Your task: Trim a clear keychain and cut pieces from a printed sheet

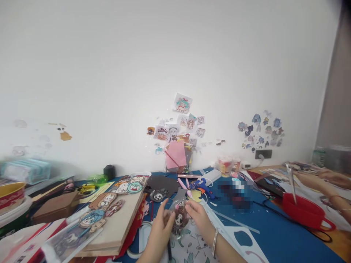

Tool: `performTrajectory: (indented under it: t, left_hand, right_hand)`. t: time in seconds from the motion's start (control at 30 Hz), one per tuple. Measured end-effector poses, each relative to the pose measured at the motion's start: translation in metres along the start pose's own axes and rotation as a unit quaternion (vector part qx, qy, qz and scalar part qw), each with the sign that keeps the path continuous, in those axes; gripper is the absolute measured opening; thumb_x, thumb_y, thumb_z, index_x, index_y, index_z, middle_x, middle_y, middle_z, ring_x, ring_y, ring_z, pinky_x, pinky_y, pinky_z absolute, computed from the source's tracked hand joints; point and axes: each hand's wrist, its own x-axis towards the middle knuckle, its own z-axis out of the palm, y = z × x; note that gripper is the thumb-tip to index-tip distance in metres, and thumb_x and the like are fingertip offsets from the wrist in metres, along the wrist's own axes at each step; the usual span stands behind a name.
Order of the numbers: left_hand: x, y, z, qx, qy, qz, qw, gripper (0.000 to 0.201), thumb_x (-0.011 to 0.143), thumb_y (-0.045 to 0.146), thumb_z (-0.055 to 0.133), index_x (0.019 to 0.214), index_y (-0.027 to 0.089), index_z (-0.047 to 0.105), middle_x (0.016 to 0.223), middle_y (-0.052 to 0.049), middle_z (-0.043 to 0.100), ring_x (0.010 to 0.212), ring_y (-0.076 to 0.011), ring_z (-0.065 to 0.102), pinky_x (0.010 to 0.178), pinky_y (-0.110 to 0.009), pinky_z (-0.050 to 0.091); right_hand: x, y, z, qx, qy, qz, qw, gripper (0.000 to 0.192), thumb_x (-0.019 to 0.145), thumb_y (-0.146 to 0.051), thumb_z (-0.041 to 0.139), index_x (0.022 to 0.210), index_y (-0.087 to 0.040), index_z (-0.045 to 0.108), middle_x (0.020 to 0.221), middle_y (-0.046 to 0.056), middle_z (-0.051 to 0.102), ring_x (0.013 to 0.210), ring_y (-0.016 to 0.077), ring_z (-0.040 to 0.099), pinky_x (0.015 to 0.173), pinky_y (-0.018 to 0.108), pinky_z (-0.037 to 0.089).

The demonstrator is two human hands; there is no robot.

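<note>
Two hands meet low at the table's middle, palms turned inward, wrists resting near the blue cloth point(274, 237). The left hand point(159, 228) curls its fingers round one side of a single small packet point(179, 217), clear crinkly plastic with a cartoon figure inside; the right hand point(199, 217), a thin bangle on its wrist, pinches the other side. One flat wooden board point(120, 223) lies just left, carrying several cut-out figures. One blue glue gun point(204, 186) sits beyond. One red bowl point(304, 212) stands right, by another person's arm point(323, 186).

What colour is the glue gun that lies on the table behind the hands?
The glue gun is blue, with a white tip part; the head view shows it.
</note>
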Motion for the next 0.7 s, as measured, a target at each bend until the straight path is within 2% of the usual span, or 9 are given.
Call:
performTrajectory:
  t: [0.07,0.1,0.17,0.23,0.37,0.5,0.57,0.7]
  left_hand:
    - [0.003,0.003,-0.001,-0.072,-0.039,-0.053,0.995,0.053,0.071,0.060,0.046,0.097,0.014,0.055,0.065,-0.002,0.058,0.059,-0.0179,0.057,0.056,-0.028,0.045]
    - [0.004,0.004,-0.001,-0.100,-0.058,-0.063,0.991,0.051,0.066,0.063,0.051,0.084,0.015,0.056,0.060,0.000,0.055,0.056,-0.0161,0.054,0.052,-0.026,0.043]
    - [0.005,0.006,-0.001,-0.141,-0.073,-0.067,0.985,0.049,0.058,0.065,0.057,0.067,0.017,0.053,0.055,0.004,0.049,0.051,-0.0123,0.048,0.049,-0.023,0.038]
    - [0.005,0.005,-0.001,-0.160,-0.060,-0.069,0.983,0.049,0.055,0.065,0.059,0.061,0.018,0.048,0.050,0.006,0.043,0.048,-0.0095,0.043,0.046,-0.021,0.034]
    - [0.006,0.001,0.001,-0.194,-0.026,-0.072,0.978,0.048,0.056,0.062,0.061,0.059,0.018,0.044,0.047,0.008,0.038,0.044,-0.0065,0.036,0.042,-0.018,0.027]
    - [0.007,0.002,-0.002,-0.244,-0.010,-0.106,0.964,0.047,0.052,0.060,0.066,0.061,0.018,0.046,0.048,0.008,0.044,0.044,-0.0073,0.041,0.044,-0.019,0.034]
    - [0.007,0.005,-0.006,-0.276,-0.030,-0.134,0.951,0.046,0.052,0.058,0.067,0.067,0.017,0.052,0.054,0.005,0.053,0.048,-0.0102,0.049,0.048,-0.022,0.040]
    - [0.004,0.014,-0.013,-0.356,-0.103,-0.156,0.916,0.045,0.064,0.051,0.064,0.091,0.016,0.061,0.075,-0.005,0.067,0.064,-0.0175,0.062,0.063,-0.030,0.048]
  right_hand:
    - [0.001,-0.002,-0.004,-0.014,-0.010,-0.004,1.000,0.037,0.076,-0.050,0.054,0.084,-0.014,0.064,0.068,0.002,0.055,0.062,0.0149,0.047,0.057,0.025,0.038]
    - [0.001,-0.003,-0.005,-0.017,-0.016,-0.007,1.000,0.037,0.076,-0.049,0.054,0.083,-0.014,0.064,0.068,0.002,0.055,0.062,0.0148,0.047,0.057,0.025,0.038]
    - [0.001,-0.004,-0.007,-0.019,-0.027,-0.011,0.999,0.037,0.076,-0.049,0.054,0.080,-0.014,0.064,0.067,0.002,0.056,0.062,0.0151,0.048,0.057,0.025,0.038]
    - [0.001,-0.005,-0.007,-0.014,-0.028,-0.006,0.999,0.038,0.075,-0.050,0.054,0.081,-0.014,0.064,0.066,0.002,0.056,0.062,0.0157,0.049,0.057,0.026,0.039]
    - [-0.001,-0.005,-0.002,0.035,-0.051,0.011,0.998,0.045,0.074,-0.054,0.054,0.095,-0.015,0.062,0.074,0.004,0.061,0.068,0.0189,0.056,0.062,0.029,0.045]
    - [-0.002,0.000,0.003,0.066,-0.099,0.022,0.993,0.046,0.070,-0.055,0.059,0.094,-0.015,0.062,0.076,0.005,0.063,0.067,0.0199,0.059,0.060,0.031,0.048]
    - [-0.002,0.001,0.004,0.068,-0.083,0.030,0.994,0.046,0.069,-0.054,0.060,0.092,-0.015,0.063,0.075,0.005,0.064,0.068,0.0203,0.060,0.060,0.031,0.049]
    - [-0.002,-0.008,0.003,0.113,-0.050,0.085,0.989,0.048,0.071,-0.055,0.058,0.099,-0.016,0.062,0.080,0.006,0.066,0.075,0.0230,0.062,0.065,0.035,0.050]
